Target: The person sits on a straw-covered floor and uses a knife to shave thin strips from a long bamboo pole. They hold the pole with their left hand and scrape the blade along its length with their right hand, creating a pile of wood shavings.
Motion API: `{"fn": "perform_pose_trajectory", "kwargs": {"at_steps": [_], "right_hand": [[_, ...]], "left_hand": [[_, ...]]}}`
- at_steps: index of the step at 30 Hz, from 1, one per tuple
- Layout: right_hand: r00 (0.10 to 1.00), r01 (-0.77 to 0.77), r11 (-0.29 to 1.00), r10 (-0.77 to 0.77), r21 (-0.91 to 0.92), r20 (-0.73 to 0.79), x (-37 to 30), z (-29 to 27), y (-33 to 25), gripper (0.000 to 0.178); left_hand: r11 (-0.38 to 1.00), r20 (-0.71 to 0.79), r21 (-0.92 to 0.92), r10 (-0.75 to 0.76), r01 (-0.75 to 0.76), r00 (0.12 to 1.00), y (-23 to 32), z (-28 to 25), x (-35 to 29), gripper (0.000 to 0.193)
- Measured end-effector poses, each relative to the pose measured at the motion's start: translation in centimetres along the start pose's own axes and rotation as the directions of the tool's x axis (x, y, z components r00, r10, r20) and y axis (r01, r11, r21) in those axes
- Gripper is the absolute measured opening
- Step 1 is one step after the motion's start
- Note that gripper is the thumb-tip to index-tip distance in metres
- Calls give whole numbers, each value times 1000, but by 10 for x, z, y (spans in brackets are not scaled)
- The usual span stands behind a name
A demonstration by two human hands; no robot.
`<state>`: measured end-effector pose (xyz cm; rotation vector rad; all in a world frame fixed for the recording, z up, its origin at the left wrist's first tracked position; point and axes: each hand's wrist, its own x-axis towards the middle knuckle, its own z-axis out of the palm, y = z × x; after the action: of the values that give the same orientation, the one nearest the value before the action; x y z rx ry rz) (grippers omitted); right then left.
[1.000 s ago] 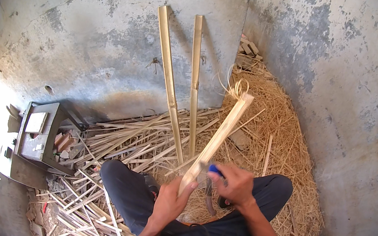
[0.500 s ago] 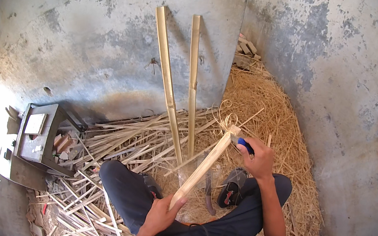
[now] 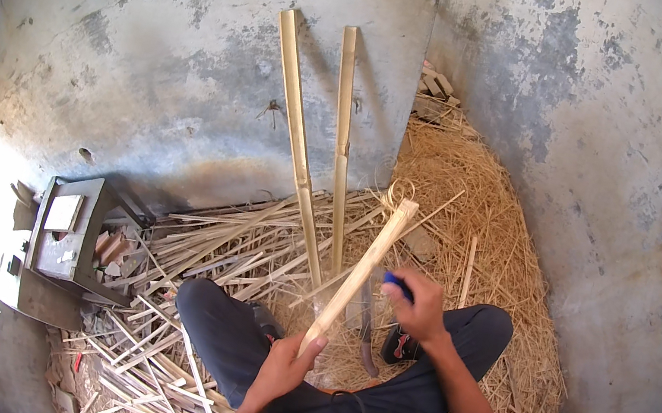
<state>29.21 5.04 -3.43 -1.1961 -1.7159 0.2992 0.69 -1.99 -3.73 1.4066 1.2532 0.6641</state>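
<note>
My left hand (image 3: 288,367) is closed round the near end of a pale split bamboo strip (image 3: 358,277), which slants up and away to the right. Thin curled shavings (image 3: 400,190) cling at its far end. My right hand (image 3: 422,307) grips a knife by its blue handle (image 3: 398,285), just right of the strip's middle and apart from it. The knife's blade cannot be made out now. A dark curved tool (image 3: 366,335) lies on the ground between my feet, partly behind the strip.
Two split bamboo lengths (image 3: 296,126) (image 3: 343,121) lean on the grey wall (image 3: 199,53). Cut strips (image 3: 204,233) are heaped at left, shavings (image 3: 473,195) at right. A wooden stool (image 3: 77,230) lies on its side by the bright opening. Bricks (image 3: 436,84) sit in the far corner.
My right hand has drawn the knife from the strip's far end toward me, off the strip. The strip's far end has shifted slightly left and up. My left hand keeps its grip.
</note>
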Motion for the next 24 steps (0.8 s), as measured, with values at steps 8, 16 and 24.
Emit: {"fn": "perform_pose_trajectory", "kwargs": {"at_steps": [8,16,24], "right_hand": [[977,156,982,-138,-106,163,-25,19,-41,33],[973,160,974,-128,-160,194,-20,16,-55,32],[999,-1,976,-9,-217,-47,4,-2,-24,30]], "left_hand": [[996,-34,28,90,-89,995,29,1,17,39],[983,-100,117,152,-141,983,41,8,20,36],[971,-63,237,9,6,998,37,7,14,45]]}}
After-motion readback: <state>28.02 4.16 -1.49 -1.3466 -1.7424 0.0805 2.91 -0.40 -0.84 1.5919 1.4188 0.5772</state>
